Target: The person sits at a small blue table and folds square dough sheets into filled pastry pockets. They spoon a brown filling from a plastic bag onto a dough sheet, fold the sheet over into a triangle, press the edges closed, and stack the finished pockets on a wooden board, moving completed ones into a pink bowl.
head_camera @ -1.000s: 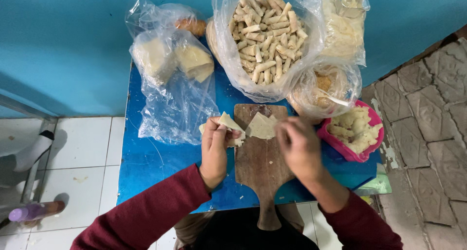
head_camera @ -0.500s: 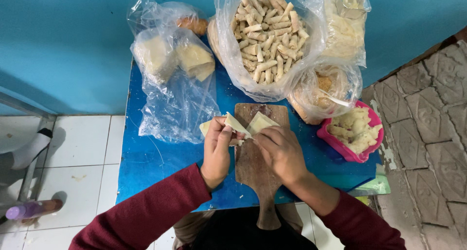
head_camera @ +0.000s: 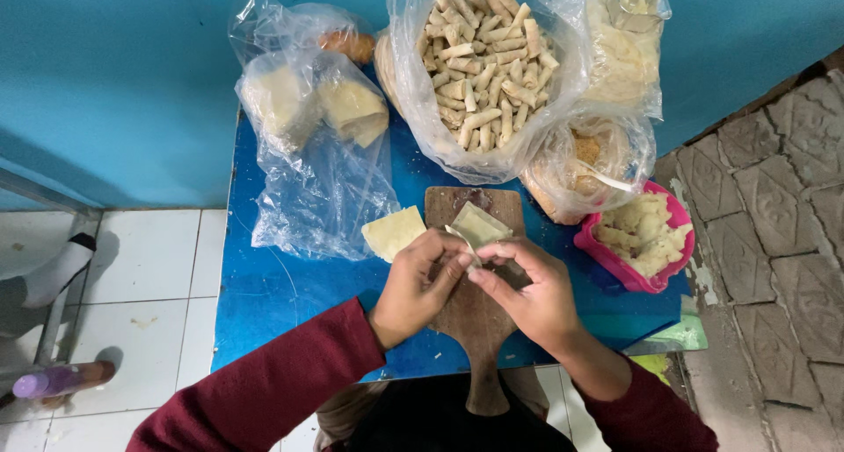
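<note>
Both hands' fingers (head_camera: 457,263) pinched on thin wrapper (head_camera: 479,228) over wooden board (head_camera: 470,320); risk: tearing if pulled hard.

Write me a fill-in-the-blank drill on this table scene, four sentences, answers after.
1. Both hands, left hand and right hand, pinch a pale wrapper over a wooden ____.
2. The table top is coloured ____.
3. The mashed filling sits in a ____ bowl.
4. The finished rolls lie in a clear plastic ____.

Missing words: board; blue; pink; bag
</note>
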